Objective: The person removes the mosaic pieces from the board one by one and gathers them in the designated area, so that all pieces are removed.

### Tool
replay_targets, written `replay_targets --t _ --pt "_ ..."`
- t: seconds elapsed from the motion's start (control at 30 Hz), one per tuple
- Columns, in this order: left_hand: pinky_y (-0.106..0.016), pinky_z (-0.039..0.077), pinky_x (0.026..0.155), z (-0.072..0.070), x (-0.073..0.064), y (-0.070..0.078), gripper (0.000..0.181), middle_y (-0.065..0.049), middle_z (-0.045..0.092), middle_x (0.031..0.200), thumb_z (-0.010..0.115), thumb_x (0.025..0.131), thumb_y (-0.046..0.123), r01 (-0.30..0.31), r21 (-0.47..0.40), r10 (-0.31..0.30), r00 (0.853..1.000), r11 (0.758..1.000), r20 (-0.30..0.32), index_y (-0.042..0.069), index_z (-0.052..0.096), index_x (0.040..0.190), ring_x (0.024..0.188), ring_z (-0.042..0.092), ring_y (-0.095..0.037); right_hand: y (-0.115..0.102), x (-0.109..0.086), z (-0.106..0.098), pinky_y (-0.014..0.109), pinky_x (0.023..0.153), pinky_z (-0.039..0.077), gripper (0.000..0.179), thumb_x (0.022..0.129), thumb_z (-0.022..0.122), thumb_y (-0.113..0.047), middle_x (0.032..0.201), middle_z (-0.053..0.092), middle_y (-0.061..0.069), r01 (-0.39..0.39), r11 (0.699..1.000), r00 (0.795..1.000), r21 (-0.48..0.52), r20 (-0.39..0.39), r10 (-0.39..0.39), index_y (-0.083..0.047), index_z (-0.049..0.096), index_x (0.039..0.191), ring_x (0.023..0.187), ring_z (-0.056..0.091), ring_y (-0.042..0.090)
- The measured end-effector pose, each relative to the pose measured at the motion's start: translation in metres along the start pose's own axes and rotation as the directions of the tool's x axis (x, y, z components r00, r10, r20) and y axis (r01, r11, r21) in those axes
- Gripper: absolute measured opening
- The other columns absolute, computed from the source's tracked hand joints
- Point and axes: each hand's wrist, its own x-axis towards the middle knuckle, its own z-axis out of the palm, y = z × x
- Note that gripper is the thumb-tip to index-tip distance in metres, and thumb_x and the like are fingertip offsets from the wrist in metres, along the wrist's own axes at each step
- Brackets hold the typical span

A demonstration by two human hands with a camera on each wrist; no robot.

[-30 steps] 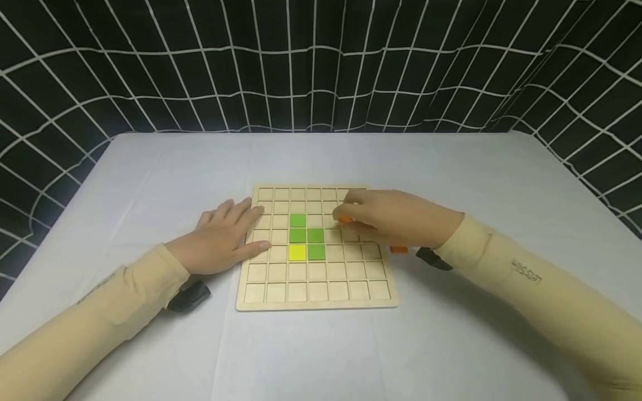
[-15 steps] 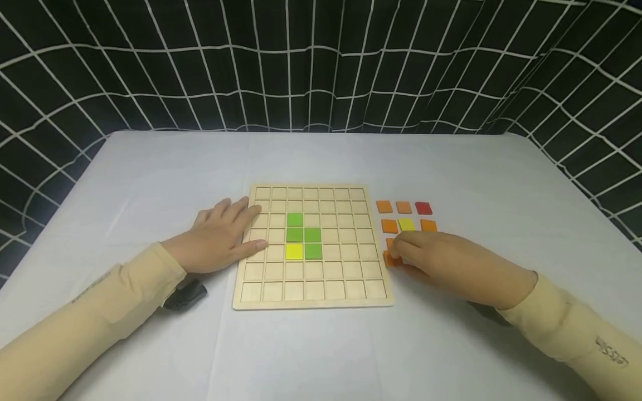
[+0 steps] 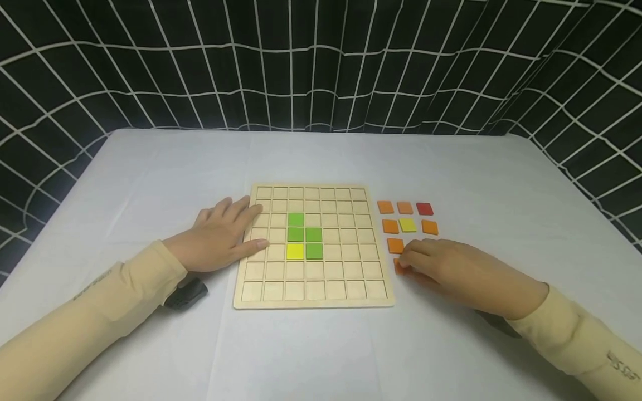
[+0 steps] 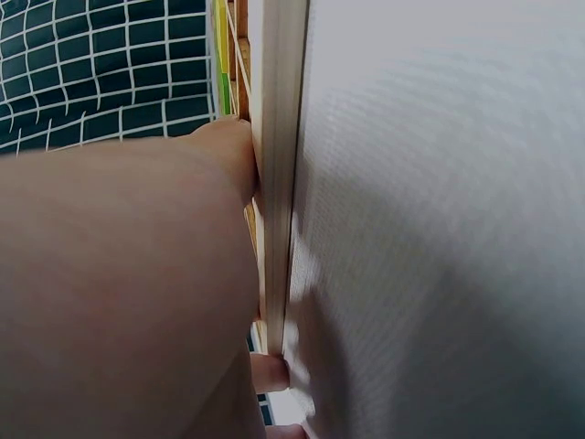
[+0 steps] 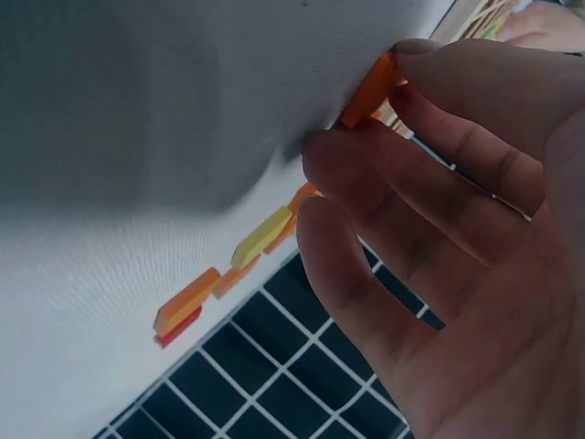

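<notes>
A wooden grid board [image 3: 315,302] lies flat on the table, with green tiles [image 3: 314,250] and one yellow tile [image 3: 295,252] in its cells. My left hand [image 3: 215,236] rests at the board's left edge, thumb and a fingertip over the rim. Right of the board, my right hand [image 3: 451,273] pinches an orange tile [image 5: 370,91] between thumb and fingers, close over the tablecloth. In the head view the fingers hide part of that tile. Just beyond it lies another orange tile [image 3: 395,245].
Several loose orange tiles [image 3: 390,226], a yellow tile [image 3: 408,225] and a red tile [image 3: 424,209] lie in rows right of the board. The white-covered table [image 3: 311,356] ends at a black curtain [image 3: 311,72] with white grid lines.
My right hand has moved from over the board to the table on its right with the orange tile, then slightly toward the near right. My left hand stays at the board.
</notes>
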Motion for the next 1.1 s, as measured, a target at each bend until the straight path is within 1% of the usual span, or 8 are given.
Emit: replay_targets --t 0.13,0.23,0.37,0.43,0.57,0.77,0.87,1.1 --pt "-0.067 0.021 0.102 -0.001 -0.002 -0.001 0.073 -0.027 0.018 0.155 0.037 0.099 0.054 0.006 0.004 -0.006 1.0 1.0 -0.002 0.005 0.022 0.151 0.139 0.016 -0.053 0.0 0.003 -0.004 0.029 0.074 0.054 0.03 0.073 0.082 -0.008 0.095 0.063 -0.007 0.018 1.0 1.0 -0.023 -0.016 -0.019 -0.016 0.067 0.098 0.084 0.061 0.009" --pt "-0.067 0.021 0.102 -0.001 -0.003 -0.002 0.073 -0.026 0.018 0.155 0.037 0.099 0.054 0.007 0.004 -0.007 1.0 1.0 -0.003 0.005 0.022 0.151 0.139 0.016 -0.052 -0.001 0.009 -0.011 0.029 0.07 0.054 0.028 0.072 0.082 -0.009 0.094 0.062 -0.008 0.042 0.999 0.997 -0.03 -0.061 -0.044 -0.017 0.068 0.095 0.08 0.06 0.01" --pt "-0.067 0.021 0.103 -0.001 -0.004 -0.004 0.073 -0.026 0.018 0.155 0.038 0.099 0.054 0.007 0.0 -0.007 1.0 1.0 -0.004 0.005 0.022 0.151 0.139 0.016 -0.053 -0.004 0.022 -0.023 0.027 0.066 0.052 0.022 0.074 0.078 -0.009 0.09 0.061 -0.007 0.083 0.996 0.986 -0.032 -0.14 -0.086 -0.015 0.066 0.092 0.077 0.057 0.01" --pt "-0.068 0.021 0.102 0.0 -0.003 -0.006 0.073 -0.027 0.018 0.155 0.038 0.099 0.053 0.006 0.0 -0.006 1.0 1.0 -0.007 0.005 0.022 0.151 0.139 0.016 -0.053 -0.006 0.032 -0.029 0.026 0.064 0.05 0.02 0.075 0.075 -0.007 0.088 0.059 -0.006 0.101 0.994 0.983 -0.043 -0.153 -0.106 -0.014 0.064 0.09 0.076 0.054 0.009" --pt "-0.067 0.021 0.102 0.002 -0.002 -0.008 0.074 -0.026 0.017 0.155 0.038 0.099 0.055 0.01 0.001 -0.01 1.0 1.0 -0.005 0.005 0.021 0.151 0.139 0.015 -0.053 -0.008 0.054 -0.033 0.024 0.062 0.046 0.015 0.08 0.072 -0.007 0.083 0.054 -0.007 0.121 0.992 0.985 -0.039 -0.117 -0.125 -0.014 0.063 0.089 0.075 0.048 0.008" --pt "-0.067 0.02 0.103 0.002 -0.001 -0.006 0.075 -0.025 0.017 0.156 0.037 0.098 0.056 0.009 -0.007 -0.009 1.0 1.0 -0.003 0.006 0.022 0.151 0.14 0.015 -0.052 -0.007 0.091 -0.029 0.025 0.073 0.052 0.013 0.084 0.073 -0.011 0.091 0.061 -0.005 0.148 0.987 0.989 0.064 -0.035 -0.146 -0.012 0.068 0.095 0.08 0.057 0.008" --pt "-0.067 0.02 0.104 0.002 0.0 -0.006 0.075 -0.025 0.018 0.156 0.037 0.098 0.056 0.004 -0.011 -0.004 1.0 1.0 -0.004 0.006 0.022 0.151 0.14 0.015 -0.052 -0.007 0.109 -0.024 0.025 0.075 0.052 0.011 0.086 0.072 -0.015 0.092 0.063 -0.004 0.156 0.984 0.988 0.082 -0.007 -0.156 -0.012 0.068 0.097 0.083 0.059 0.009" --pt "-0.065 0.02 0.104 0.004 0.003 -0.006 0.074 -0.025 0.018 0.156 0.042 0.097 0.054 0.012 -0.025 -0.012 1.0 1.0 -0.02 0.006 0.024 0.15 0.14 0.015 -0.051 -0.008 0.134 -0.01 0.026 0.077 0.051 0.012 0.089 0.068 -0.015 0.09 0.06 -0.004 0.134 0.984 0.987 0.119 0.077 -0.143 -0.012 0.065 0.1 0.079 0.055 0.011"
